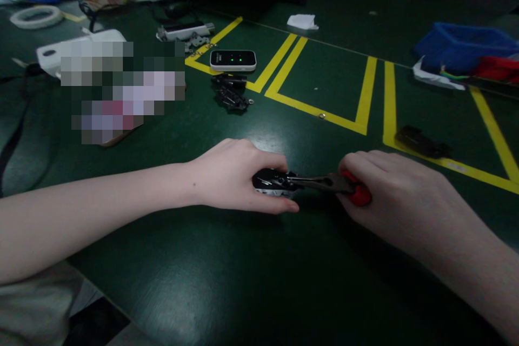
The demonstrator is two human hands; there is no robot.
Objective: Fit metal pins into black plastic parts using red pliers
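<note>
My left hand (239, 175) is closed around a small black part with a silvery lower edge (272, 179), just above the green table. Its thumb and fingers grip the part from both sides. In my right hand (399, 192) is a pair of needle-nose pliers (324, 183) with red handles, the fingers wrapped round them. The pliers' long jaws point left and their tips touch the right end of the black part. Whether the jaws pinch anything there is too small to tell.
Beyond my hands lie black parts (231, 98), a small white-edged device with green lights (233, 60) and a small metal ring (321, 115). Yellow tape (316, 108) marks the green tabletop (194, 281). To the right are a dark part (421, 141) and a blue bin (466, 46).
</note>
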